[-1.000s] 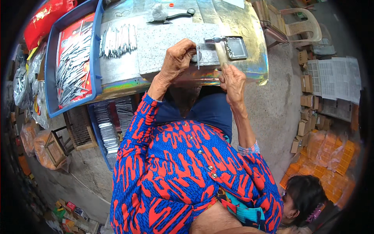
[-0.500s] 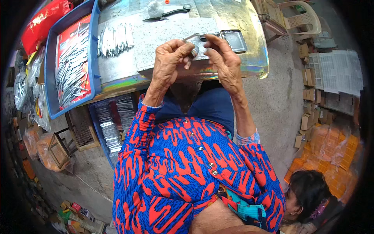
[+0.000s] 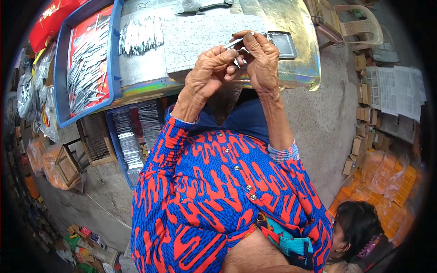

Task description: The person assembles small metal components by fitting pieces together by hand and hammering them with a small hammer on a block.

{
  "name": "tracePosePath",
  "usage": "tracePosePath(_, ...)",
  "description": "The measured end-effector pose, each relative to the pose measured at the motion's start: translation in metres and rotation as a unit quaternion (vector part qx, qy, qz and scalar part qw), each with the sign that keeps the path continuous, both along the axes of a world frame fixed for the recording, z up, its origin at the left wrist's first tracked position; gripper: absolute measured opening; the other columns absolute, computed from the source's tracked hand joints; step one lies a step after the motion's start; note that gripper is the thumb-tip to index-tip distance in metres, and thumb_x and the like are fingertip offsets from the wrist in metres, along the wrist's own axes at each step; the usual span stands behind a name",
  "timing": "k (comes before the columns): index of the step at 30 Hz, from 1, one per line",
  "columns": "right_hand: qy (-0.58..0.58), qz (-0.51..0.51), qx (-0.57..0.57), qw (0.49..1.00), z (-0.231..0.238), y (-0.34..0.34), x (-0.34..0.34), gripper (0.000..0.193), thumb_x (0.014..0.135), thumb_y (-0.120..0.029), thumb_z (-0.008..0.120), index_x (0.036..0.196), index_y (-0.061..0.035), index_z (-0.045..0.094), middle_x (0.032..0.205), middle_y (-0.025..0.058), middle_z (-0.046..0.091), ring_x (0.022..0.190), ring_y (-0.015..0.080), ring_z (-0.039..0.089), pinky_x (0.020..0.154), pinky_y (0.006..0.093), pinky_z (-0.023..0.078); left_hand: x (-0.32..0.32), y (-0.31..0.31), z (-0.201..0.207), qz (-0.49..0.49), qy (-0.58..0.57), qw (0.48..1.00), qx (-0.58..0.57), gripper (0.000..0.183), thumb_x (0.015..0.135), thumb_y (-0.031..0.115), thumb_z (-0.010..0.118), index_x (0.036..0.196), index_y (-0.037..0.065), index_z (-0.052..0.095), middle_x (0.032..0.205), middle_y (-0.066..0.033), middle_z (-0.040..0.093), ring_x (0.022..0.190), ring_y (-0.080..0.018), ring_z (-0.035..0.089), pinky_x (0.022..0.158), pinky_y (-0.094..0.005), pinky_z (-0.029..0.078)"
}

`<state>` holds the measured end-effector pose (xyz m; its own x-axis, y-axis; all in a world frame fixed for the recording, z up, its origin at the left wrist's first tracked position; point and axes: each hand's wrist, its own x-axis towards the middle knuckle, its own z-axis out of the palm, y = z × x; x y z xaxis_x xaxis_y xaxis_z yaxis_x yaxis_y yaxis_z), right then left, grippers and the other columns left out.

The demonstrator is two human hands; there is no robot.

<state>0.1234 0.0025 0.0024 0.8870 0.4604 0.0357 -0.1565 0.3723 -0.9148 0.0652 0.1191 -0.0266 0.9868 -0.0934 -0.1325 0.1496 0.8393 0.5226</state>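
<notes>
Above a speckled stone slab on the table, my left hand is closed, with thumb and fingers pinching a thin silver metal rod. My right hand is closed at the rod's other end, thumb against forefinger, with a small pale tip showing there. Fingers partly hide the rod. Small shiny bits show below it between my left fingertips, too small to name. A shallow dark-rimmed tray lies just beyond my right hand. Left of the slab, many similar silver rods lie side by side.
A blue plastic bin with loose silver rods sits at the table's left. Another blue crate of rods is below. Pliers-like black handles lie at the back. A plastic chair stands right; a person is at lower right.
My right hand has come in to the rod, its thumb and forefinger closing at its end. My left hand keeps its pinch. The whole view has shifted slightly.
</notes>
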Motion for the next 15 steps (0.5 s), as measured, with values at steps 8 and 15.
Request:
tracePosePath(8, 0.014, -0.007, 0.027, 1.0, -0.009, 0.005, 0.003, 0.022, 0.086, -0.021, 0.057, 0.089, 0.0009, 0.062, 0.068, 0.003, 0.056, 0.054, 0.0055, 0.051, 0.05, 0.0162, 0.043, 0.001, 0.003, -0.002, -0.011, -0.01, 0.997, -0.069, 0.016, 0.083, 0.011, 0.058, 0.093, -0.001, 0.055, 0.077, -0.0101, 0.06, 0.056, -0.008, 0.048, 0.045, -0.0192, 0.036)
tracePosePath(15, 0.128, 0.007, 0.03, 0.991, -0.005, 0.011, 0.007, 0.021, 0.088, -0.018, 0.051, 0.079, 0.0003, 0.056, 0.063, 0.0012, 0.05, 0.046, 0.0012, 0.031, 0.041, 0.0151, 0.024, -0.011, -0.003, 0.004, -0.062, -0.015, 0.997, -0.052, 0.021, 0.083, 0.017, 0.06, 0.092, -0.001, 0.052, 0.065, -0.0012, 0.047, 0.047, -0.0017, 0.035, 0.041, -0.0151, 0.031)
